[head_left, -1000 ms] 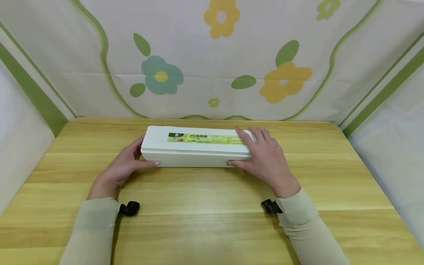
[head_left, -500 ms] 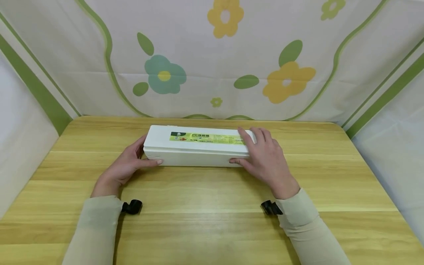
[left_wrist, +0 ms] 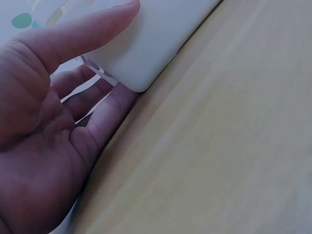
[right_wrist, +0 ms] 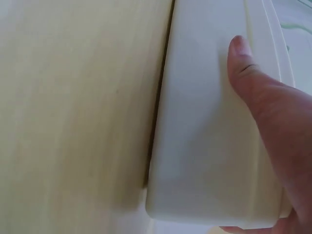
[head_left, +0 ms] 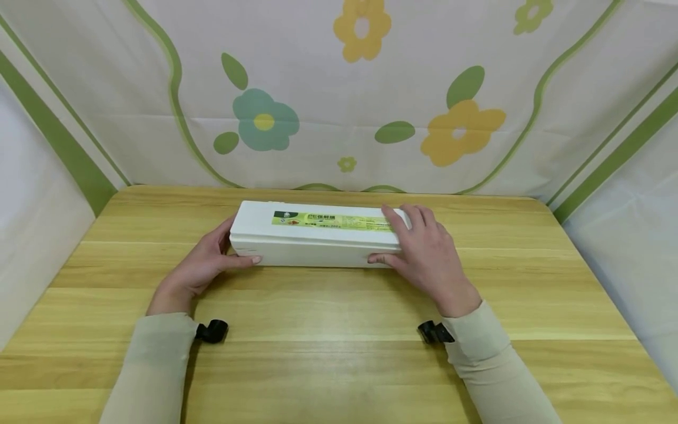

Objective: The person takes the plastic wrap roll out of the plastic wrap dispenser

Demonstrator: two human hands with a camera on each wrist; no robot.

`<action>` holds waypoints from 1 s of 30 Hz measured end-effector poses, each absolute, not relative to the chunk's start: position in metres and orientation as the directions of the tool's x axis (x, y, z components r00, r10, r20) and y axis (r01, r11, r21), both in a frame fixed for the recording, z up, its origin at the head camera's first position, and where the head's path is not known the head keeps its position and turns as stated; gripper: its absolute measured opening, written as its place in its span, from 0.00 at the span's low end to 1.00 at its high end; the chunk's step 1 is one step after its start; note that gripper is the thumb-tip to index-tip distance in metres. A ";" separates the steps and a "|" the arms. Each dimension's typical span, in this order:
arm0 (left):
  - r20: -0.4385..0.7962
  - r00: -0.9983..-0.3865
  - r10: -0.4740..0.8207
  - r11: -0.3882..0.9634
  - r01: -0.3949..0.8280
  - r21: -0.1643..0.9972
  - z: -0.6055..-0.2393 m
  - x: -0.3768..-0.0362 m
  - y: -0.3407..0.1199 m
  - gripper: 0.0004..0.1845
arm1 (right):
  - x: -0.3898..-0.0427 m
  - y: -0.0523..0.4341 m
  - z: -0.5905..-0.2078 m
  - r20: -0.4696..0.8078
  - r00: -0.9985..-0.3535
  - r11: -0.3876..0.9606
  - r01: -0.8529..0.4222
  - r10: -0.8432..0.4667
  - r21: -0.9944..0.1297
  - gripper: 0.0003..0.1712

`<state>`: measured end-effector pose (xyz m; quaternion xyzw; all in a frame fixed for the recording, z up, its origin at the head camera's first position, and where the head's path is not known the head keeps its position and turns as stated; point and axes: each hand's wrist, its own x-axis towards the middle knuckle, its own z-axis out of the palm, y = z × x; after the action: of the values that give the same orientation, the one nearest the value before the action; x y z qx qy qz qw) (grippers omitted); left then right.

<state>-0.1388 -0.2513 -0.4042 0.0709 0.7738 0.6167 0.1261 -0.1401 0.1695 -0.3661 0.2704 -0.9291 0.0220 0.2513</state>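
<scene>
left sleeve (head_left: pixel 153 365): pale beige, coming in from the bottom left, small black clip-looking thing at the cuff
left hand (head_left: pixel 198 268): cupped round the left end of the box, thumb along the front face, other fingers (left_wrist: pixel 85 83) tucked behind the end, so clamped on it
box (head_left: pixel 318 235): long white one, lying flat lengthwise near the middle of the table, green-yellow label strip on top, lid shut
right hand (head_left: pixel 426 256): wrapped over the right end, fingers lying across the top by the label, thumb (right_wrist: pixel 243 63) pressed on the front face, clamped too
right sleeve (head_left: pixel 492 359): same beige, same black bit at the wrist
table (head_left: pixel 339 365): light wood planks
backdrop (head_left: pixel 339 88): white cloth with flowers and green stripes, hanging right behind
</scene>
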 end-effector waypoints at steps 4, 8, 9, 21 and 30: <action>-0.106 -0.960 0.259 0.243 -0.041 0.969 -0.405 -0.138 -0.252 0.57 | -0.142 0.173 -0.364 0.468 -0.724 0.841 -0.534 -0.507 0.086 0.60; -0.096 -0.960 0.265 0.265 -0.023 0.964 -0.406 -0.139 -0.251 0.53 | -0.145 0.178 -0.359 0.463 -0.727 0.837 -0.543 -0.507 0.066 0.59; -0.092 -0.960 0.266 0.265 -0.019 0.964 -0.406 -0.139 -0.251 0.53 | -0.146 0.179 -0.357 0.459 -0.727 0.835 -0.547 -0.510 0.061 0.59; -0.101 -0.961 0.259 0.262 -0.031 0.964 -0.405 -0.142 -0.251 0.57 | -0.146 0.170 -0.349 0.364 -0.790 0.847 -0.531 -0.493 -0.005 0.63; -0.107 -0.960 0.260 0.255 -0.039 0.966 -0.404 -0.139 -0.250 0.57 | -0.146 0.158 -0.352 0.428 -0.763 0.850 -0.527 -0.485 0.024 0.54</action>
<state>-0.1389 -0.2504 -0.4041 0.0705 0.7825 0.6063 0.1233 -0.1460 0.1585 -0.3523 0.2698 -0.9375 0.0489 0.2142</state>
